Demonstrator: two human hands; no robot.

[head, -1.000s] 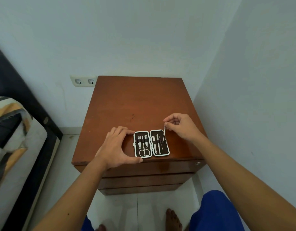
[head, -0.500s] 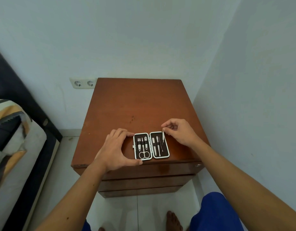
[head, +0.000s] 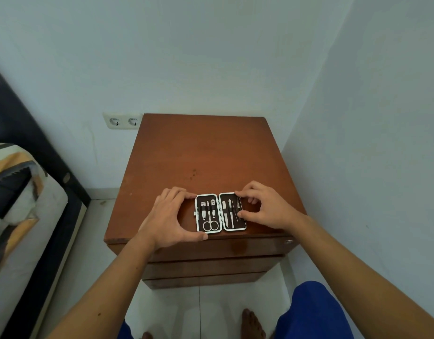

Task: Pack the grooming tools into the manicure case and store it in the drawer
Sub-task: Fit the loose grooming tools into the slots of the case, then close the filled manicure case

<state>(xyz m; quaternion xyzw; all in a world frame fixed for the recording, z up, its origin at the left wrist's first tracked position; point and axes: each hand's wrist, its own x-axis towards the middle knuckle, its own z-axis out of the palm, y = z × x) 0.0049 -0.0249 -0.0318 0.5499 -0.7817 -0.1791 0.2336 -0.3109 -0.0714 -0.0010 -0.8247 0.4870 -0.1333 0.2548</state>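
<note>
A small manicure case (head: 220,212) lies open flat near the front edge of a brown wooden nightstand (head: 206,152). Its dark lining holds several metal grooming tools, among them small scissors (head: 210,224) in the left half. My left hand (head: 169,216) cups the case's left half, index finger at the top corner and thumb at the bottom edge. My right hand (head: 264,207) grips the right half, fingers over its top right corner and thumb pressing on its right side. The drawer fronts (head: 211,266) below the top are shut.
The nightstand stands in a corner, with a wall close on the right and a double wall socket (head: 123,121) behind its left rear corner. A bed (head: 18,216) with a patterned cover lies to the left. White floor tiles and my bare feet show below.
My right hand has lowered the thin tool into the right half of the case and now holds that half's edge. My left hand has stayed on the left half.
</note>
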